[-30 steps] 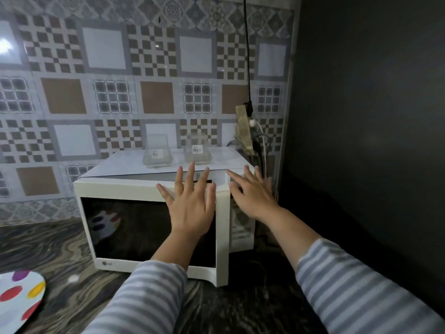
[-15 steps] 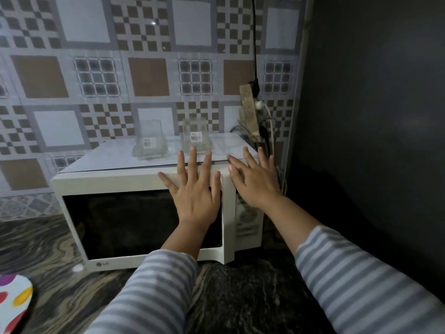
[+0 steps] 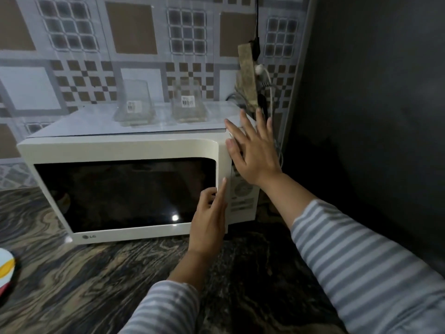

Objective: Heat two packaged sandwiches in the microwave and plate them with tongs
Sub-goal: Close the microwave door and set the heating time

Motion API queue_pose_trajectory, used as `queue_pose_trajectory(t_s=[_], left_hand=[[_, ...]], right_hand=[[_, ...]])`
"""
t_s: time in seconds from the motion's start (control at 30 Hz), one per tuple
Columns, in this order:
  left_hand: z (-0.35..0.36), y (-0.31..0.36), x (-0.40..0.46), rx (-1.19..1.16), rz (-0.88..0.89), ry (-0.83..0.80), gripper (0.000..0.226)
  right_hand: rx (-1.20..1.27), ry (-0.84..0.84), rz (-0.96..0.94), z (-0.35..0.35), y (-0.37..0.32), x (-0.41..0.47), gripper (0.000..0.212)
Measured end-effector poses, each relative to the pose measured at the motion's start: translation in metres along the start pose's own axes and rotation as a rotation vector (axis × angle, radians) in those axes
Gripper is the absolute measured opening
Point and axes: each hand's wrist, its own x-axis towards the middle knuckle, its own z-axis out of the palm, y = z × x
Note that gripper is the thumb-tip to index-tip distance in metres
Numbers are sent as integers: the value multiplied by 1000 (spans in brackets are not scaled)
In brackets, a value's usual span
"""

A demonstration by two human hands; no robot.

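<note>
Head view: the white microwave (image 3: 125, 150) stands shut on the dark desk (image 3: 96, 280). Right hand (image 3: 252, 153), fingers spread and holding nothing, presses flat on its top right corner. Left hand (image 3: 209, 220) extends one finger along the door's right edge, other fingers curled, gripping nothing.

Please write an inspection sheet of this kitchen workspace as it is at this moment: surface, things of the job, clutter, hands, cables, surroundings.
Surface: dark veined stone counter.
Job's things: white microwave, door shut, window dark; two clear packages on its top; dotted plate at the left edge, mostly cut off; tongs not seen.
Clutter: nothing seen.
Hands: left hand at the door's right edge, forefinger straight, other fingers curled; right hand flat, fingers spread, on the upper right corner.
Cables: black cord and white plug behind the microwave.
Surroundings: patterned tile wall; dark wall on the right.
</note>
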Motion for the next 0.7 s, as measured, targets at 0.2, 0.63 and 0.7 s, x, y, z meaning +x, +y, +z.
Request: queue_pose_trajectory(t_s=[0.2, 0.63, 0.7], left_hand=[[13, -18, -3, -89, -51, -41, 83], [17, -18, 8, -36, -108, -38, 96], [18, -19, 9, -26, -106, -38, 95]], right_hand=[[24, 58, -59, 5, 6, 8, 61], [-167, 59, -86, 9, 10, 10, 89], [-186, 87, -110, 10, 9, 10, 88]])
